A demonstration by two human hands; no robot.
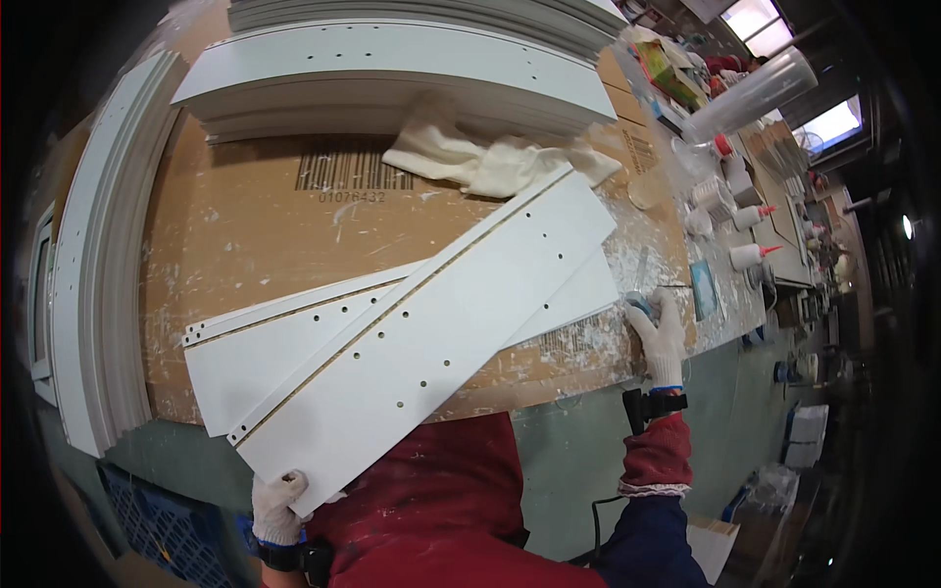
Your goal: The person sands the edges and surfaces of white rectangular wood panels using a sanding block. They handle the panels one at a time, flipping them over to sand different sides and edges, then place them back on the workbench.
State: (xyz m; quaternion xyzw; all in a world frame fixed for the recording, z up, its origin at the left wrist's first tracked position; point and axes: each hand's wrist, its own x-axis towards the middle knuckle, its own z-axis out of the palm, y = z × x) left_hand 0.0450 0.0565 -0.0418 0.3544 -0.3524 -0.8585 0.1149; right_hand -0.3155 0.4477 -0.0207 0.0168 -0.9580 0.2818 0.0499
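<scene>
A long white panel (431, 323) with drilled holes and a groove along one edge lies slanted across another white panel (225, 382). My left hand (279, 505), in a white knit glove, grips the upper panel by its lower-left corner, which overhangs the table's near edge. Right of the panels, my right hand (661, 338), gloved too, is closed around a small blue-grey object (640, 303) at the cardboard surface. The fingers hide part of that object, so its kind is unclear.
Paint-marked cardboard (245, 235) covers the table. Stacked white panels stand at the back (392, 59) and left (98, 265). A crumpled white cloth (480, 162) lies behind the slanted panel. Red-tipped bottles (750, 257) and a clear plastic roll (755, 93) are at right; a blue crate (167, 529) sits lower left.
</scene>
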